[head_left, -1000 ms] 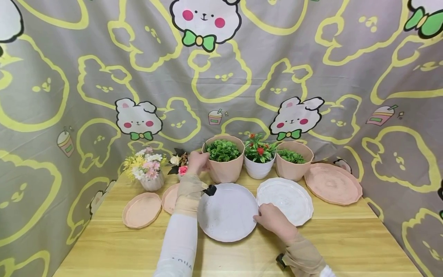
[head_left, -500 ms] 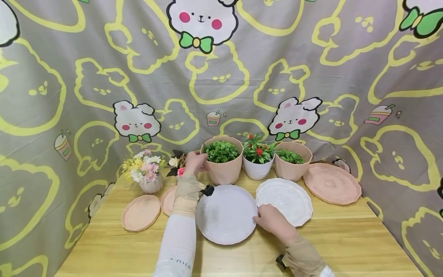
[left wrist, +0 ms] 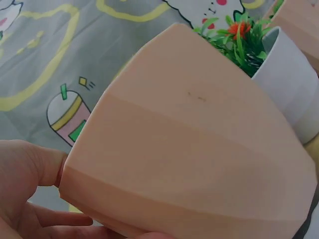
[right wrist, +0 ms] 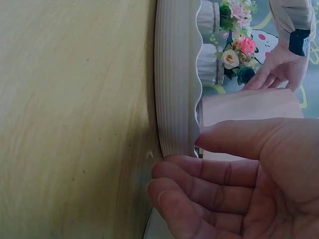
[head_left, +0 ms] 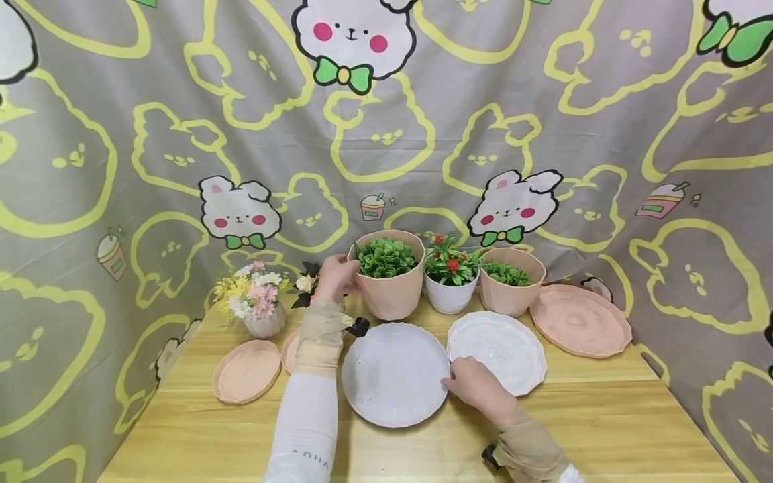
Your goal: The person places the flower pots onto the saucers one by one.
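Note:
A large peach flowerpot with leafy green foliage stands at the back of the table. My left hand grips its left side, and in the left wrist view the thumb lies against the pot wall. Directly in front is a round pale grey plant saucer with dark specks. At its right edge, my right hand pinches the wavy rim. The right wrist view shows the thumb on the saucer rim and the fingers curled low beside it.
Right of the pot stand a white pot with red flowers and a smaller peach pot. A white saucer and peach saucers lie on the table. Potted flowers stand at left; a patterned curtain hangs behind.
My left hand has moved slightly up and left, and the large peach pot's rim has risen a little with it. The right hand has stayed at the grey saucer's edge.

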Tool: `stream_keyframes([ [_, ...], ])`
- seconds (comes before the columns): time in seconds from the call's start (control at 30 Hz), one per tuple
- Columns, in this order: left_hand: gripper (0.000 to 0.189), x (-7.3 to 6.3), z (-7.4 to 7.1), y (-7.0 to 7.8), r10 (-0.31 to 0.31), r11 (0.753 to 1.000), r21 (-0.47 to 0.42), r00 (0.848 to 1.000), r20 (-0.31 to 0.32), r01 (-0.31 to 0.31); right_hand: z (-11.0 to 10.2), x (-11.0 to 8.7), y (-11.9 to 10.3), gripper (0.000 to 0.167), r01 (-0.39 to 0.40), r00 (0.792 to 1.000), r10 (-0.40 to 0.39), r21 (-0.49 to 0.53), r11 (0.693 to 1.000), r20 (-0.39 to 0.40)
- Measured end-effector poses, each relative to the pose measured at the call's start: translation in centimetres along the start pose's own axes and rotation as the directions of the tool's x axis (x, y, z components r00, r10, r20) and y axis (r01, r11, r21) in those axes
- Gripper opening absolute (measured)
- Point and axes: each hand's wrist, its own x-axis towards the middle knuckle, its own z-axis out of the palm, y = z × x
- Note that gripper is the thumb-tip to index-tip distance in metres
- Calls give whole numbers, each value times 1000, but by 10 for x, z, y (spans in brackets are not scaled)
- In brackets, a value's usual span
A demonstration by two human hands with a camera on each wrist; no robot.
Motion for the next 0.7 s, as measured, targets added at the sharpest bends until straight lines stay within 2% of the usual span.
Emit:
stream_keyframes([
  [0.3, 53, -9, -11, 6, 0, 1000, 10, 997, 77, -1, -1, -1, -1, 38, -8, 1000, 8, 6, 1000, 11],
  [0.7, 44, -25, -22, -1, 53, 994, 92, 991, 120, -64, 0, 0, 0, 39, -11, 1000, 11, 9, 1000, 25],
])
